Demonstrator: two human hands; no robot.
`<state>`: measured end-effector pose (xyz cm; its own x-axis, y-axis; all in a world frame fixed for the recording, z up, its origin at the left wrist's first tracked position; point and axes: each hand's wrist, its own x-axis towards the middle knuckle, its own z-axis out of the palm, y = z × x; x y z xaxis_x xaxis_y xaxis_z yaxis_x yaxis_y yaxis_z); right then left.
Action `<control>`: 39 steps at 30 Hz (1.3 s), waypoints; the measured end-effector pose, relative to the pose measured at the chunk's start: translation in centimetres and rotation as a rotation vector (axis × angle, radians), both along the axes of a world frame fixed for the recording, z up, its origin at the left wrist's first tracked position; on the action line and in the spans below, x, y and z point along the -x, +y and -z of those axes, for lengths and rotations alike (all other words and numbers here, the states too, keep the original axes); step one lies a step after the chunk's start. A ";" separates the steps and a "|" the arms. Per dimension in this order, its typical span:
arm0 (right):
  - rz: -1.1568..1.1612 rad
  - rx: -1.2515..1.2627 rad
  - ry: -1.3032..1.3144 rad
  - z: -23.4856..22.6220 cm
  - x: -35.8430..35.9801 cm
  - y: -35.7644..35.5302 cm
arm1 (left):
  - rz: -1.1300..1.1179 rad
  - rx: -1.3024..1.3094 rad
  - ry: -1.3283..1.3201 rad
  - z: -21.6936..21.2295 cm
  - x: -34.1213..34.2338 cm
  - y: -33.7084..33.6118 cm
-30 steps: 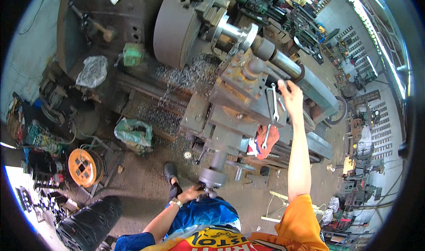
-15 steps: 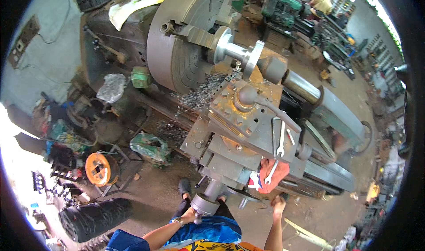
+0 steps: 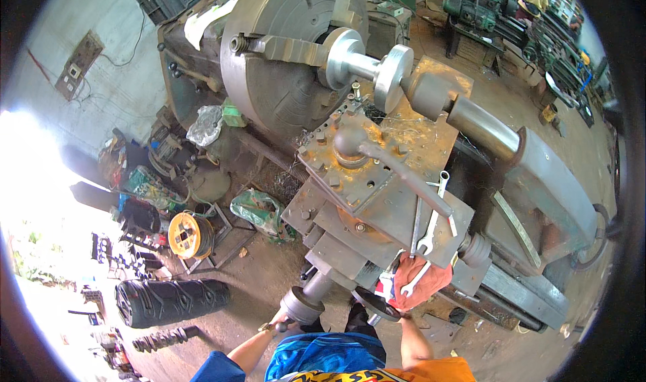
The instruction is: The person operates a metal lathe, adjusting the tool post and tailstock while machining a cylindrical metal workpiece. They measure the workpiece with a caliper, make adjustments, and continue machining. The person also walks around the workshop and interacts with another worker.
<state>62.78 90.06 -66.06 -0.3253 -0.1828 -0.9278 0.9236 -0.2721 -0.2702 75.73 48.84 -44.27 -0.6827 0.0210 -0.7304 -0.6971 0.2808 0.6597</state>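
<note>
A grey crank (image 3: 301,306) is seen between six and seven o'clock in the view, on the near side of a large lathe (image 3: 350,240). Its stubby shaft is tilted, with its long axis laid from one o'clock to seven and its free end pointed at seven, toward the wearer. At the crank's lower end the left hand (image 3: 276,321) is placed; its fingers are largely hidden, so whether that grip is wide or narrow cannot be told.

Near five o'clock a dark wheel (image 3: 377,304) is seen aslant, its long axis set from ten o'clock to four. The right hand (image 3: 406,321) is held at its four o'clock edge, below a red cloth (image 3: 420,284); the state of that grip also cannot be told.

A shiny spool-shaped metal piece (image 3: 362,66) is held at twelve to one o'clock, its axis sloped gently down toward between three and four.

Half a second ago, the right hand was seen beyond the cloth, apart from the wheel; now the wheel's edge is reached. The left hand was at the crank then too.
</note>
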 end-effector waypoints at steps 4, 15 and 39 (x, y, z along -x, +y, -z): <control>0.027 0.008 -0.030 -0.5 0.6 -0.6 | -0.008 0.002 -0.018 0.5 -0.7 0.2; 0.120 -0.004 -0.050 -3.0 -3.2 2.1 | 0.005 -0.021 0.009 3.2 -3.5 -1.5; 0.263 -0.577 0.281 -18.5 -21.4 -6.9 | 0.018 -0.292 0.069 4.7 4.1 -22.2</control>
